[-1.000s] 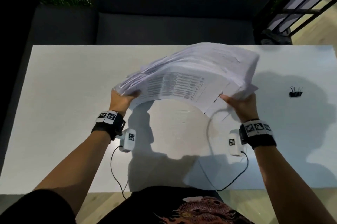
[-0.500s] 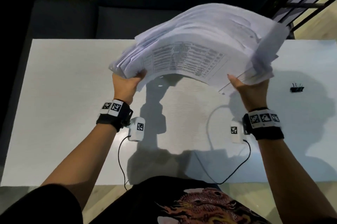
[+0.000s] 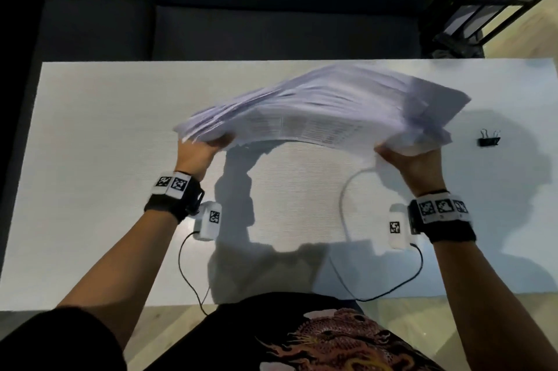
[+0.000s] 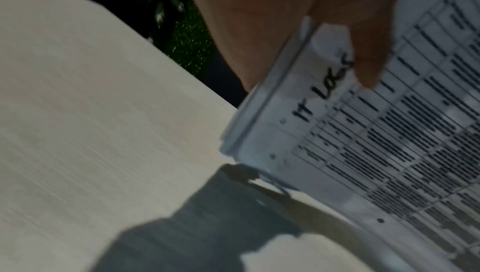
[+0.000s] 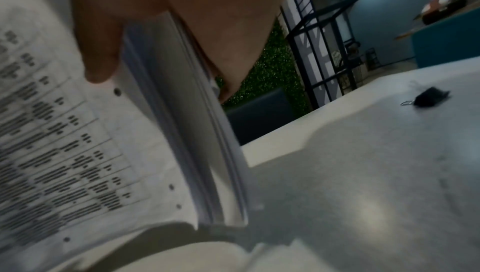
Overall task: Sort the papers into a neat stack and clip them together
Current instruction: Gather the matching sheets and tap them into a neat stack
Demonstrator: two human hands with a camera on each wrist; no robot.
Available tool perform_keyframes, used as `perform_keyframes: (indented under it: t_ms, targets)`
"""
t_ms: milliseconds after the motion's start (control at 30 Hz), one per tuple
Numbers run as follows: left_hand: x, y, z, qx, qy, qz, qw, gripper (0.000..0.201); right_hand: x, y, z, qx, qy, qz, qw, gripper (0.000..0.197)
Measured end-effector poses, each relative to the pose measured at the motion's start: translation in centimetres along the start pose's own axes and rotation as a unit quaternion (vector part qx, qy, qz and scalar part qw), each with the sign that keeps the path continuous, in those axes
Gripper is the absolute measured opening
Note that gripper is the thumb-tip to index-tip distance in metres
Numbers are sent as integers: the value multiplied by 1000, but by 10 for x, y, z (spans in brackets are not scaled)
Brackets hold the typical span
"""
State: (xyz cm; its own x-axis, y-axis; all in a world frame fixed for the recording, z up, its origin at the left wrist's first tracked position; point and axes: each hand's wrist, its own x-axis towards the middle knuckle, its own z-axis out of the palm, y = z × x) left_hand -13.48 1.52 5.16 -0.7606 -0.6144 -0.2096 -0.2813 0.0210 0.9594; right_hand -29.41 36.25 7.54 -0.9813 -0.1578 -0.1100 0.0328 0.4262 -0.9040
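Left grip and right grip: each clasps one end of papers, bowed above table. Clip: on table, right, apart.

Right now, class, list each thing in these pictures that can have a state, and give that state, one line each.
papers: lifted off the table, bowed, edges uneven, unclipped.
left hand: grips the papers' left end.
right hand: grips the papers' right end.
binder clip: lies on the table, apart from the papers, untouched.
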Motion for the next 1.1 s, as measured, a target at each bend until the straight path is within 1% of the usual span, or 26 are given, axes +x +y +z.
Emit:
perform_keyframes:
  t_ms: [33, 67, 133, 167, 233, 267, 300, 333, 367, 433, 500, 533, 567, 633, 667, 700, 767, 833, 867, 900, 933, 967, 1000, 1033, 1067, 1100]
  targets:
    - [-2, -5, -7, 3, -22, -10, 1000, 58, -1, 5, -2, -20, -18, 1, 1000, 44]
    - [-4, -7, -9, 2, -52, -16, 999, 62, -3, 10, 1, -25, -32, 15, 999, 43]
    - [-6, -10, 2, 7, -85, -32, 996, 58, -2, 15, 17, -25, -48, 33, 998, 38]
    - [-7, -8, 14, 6, -85, -44, 995, 53, -2, 14, 27, -30, -46, 29, 998, 36]
    - [-4, -4, 32, -16, -46, -52, 997, 37, 3, 9, 39, 2, -7, 30, 1000, 32]
    - [-1, -2, 35, -36, -21, -49, 998, 34, 5, 3, 38, 27, 21, 40, 999, 31]
    - [1, 1, 33, -65, 0, -50, 997, 36, 7, 0, 33, 45, 46, 53, 997, 29]
    - [4, 4, 28, -89, 11, -44, 995, 38, 9, 0, 23, 48, 56, 62, 995, 29]
    - [6, 2, 20, -104, 9, -37, 994, 42, 9, 3, 14, 53, 42, 61, 996, 31]
    - [3, -3, 5, -97, -23, -23, 995, 46, 5, 12, 0, 47, -24, 70, 996, 35]
    - [-4, -15, 4, -67, -76, -47, 994, 56, -1, 26, 6, -13, -68, 88, 994, 33]
    - [-8, -18, 10, -55, -77, -61, 994, 59, -3, 31, 14, -39, -67, 89, 993, 28]
    - [-7, -25, 16, -44, -65, -57, 995, 57, -4, 35, 24, -54, -50, 87, 993, 24]
    - [-4, -29, 24, -36, -47, -52, 997, 50, 3, 37, 38, -44, -7, 73, 996, 29]
    - [-1, -27, 23, -37, -44, -68, 996, 47, 8, 33, 40, -26, 4, 70, 997, 29]
    - [2, -25, 19, -35, -41, -92, 994, 44, 14, 28, 37, -9, 0, 72, 997, 29]
    - [1, -18, 5, -47, -57, -114, 991, 33, 27, 18, 23, -7, -41, 82, 996, 31]
    - [-8, -12, -3, -77, -72, -111, 988, 34, 32, 8, 8, -10, -108, 61, 992, 34]
    - [-15, -7, -4, -96, -73, -109, 987, 35, 33, 6, 1, 14, -137, 69, 988, 37]
    - [-20, -10, -5, -112, -67, -110, 985, 37, 31, 6, -3, 58, -157, 94, 981, 38]
    - [-26, -13, -3, -140, -66, -112, 982, 38, 28, 11, -4, 115, -177, 132, 969, 34]
    - [-31, -19, -2, -169, -60, -122, 976, 40, 21, 20, -2, 183, -188, 182, 947, 23]
    - [-36, -26, 1, -192, -55, -136, 970, 42, 11, 30, 1, 255, -187, 246, 916, 16]
    - [-41, -33, 6, -212, -50, -155, 964, 46, 1, 42, 5, 309, -175, 313, 881, 20]
    - [-47, -38, 10, -220, -43, -181, 958, 48, -12, 55, 11, 350, -162, 364, 848, 34]
    - [-51, -46, 15, -228, -31, -202, 952, 46, -25, 63, 18, 377, -168, 396, 821, 59]
